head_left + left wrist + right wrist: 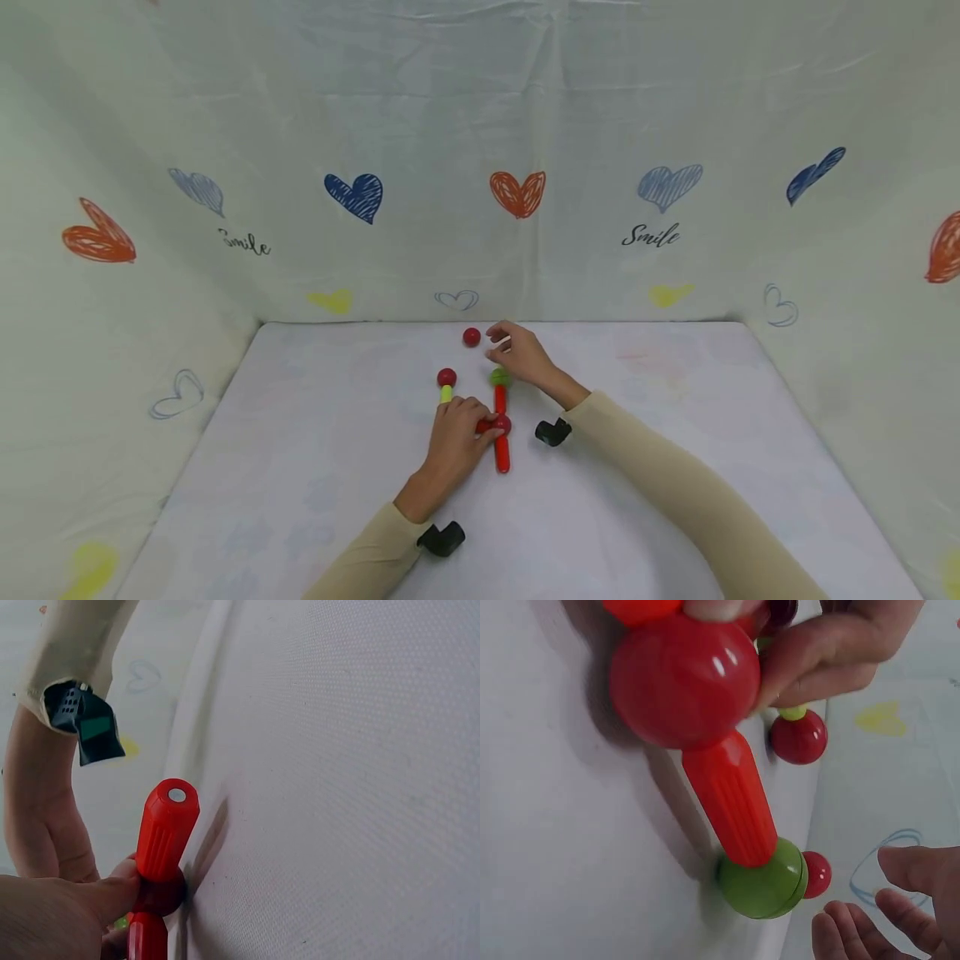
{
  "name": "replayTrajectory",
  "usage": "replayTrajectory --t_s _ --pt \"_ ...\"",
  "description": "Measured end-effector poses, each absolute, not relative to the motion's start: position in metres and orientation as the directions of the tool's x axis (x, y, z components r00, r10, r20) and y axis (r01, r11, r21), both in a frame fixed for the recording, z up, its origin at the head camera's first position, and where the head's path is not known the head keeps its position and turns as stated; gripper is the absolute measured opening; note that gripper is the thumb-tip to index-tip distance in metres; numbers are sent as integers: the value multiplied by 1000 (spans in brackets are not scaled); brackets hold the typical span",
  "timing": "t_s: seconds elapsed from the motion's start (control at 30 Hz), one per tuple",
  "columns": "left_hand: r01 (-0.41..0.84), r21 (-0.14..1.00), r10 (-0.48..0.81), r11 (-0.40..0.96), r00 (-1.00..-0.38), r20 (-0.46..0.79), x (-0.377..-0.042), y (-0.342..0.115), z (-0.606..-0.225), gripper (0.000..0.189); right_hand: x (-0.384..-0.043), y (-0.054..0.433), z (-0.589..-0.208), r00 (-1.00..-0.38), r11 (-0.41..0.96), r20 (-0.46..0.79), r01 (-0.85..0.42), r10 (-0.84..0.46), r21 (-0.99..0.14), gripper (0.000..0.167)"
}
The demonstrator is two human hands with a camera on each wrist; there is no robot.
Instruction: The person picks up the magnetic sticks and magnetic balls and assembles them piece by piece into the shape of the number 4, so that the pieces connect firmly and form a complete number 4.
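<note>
My left hand point(454, 435) pinches a red ball point(502, 424) that joins several red rods. One red rod point(502, 456) points toward me and has a silvery tip point(176, 796) in the left wrist view. Another red rod point(731, 799) runs away from me to a green ball point(761, 879). Just beyond that green ball hovers my right hand point(522, 357), fingers loosely bent, holding nothing. A second red ball point(447, 377) with a yellow-green rod point(446, 393) lies past the left hand, which hides the rod's near end.
A loose red ball point(472, 337) lies near the table's far edge, left of the right hand. The white-covered table point(300, 467) meets a hanging cloth point(420, 250) printed with hearts. Each wrist wears a small black device point(553, 432).
</note>
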State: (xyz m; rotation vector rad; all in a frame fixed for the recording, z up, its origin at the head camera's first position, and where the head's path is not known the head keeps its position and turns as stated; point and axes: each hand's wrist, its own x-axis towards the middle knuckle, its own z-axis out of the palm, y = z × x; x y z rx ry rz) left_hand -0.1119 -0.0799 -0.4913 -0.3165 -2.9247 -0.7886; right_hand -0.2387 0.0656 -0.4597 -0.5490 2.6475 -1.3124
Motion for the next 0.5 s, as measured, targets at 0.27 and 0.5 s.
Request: replayTrajectory --t_s 0.27,0.5 --pt "217 478 175 851 -976 130 -113 -79 -492 26 -259 52 -459 -915 617 -7 -267 -404 -740 41" --pt "214 487 176 847 -977 123 -114 -79 -492 26 -271 43 -457 -894 668 -27 -314 -447 -675 43"
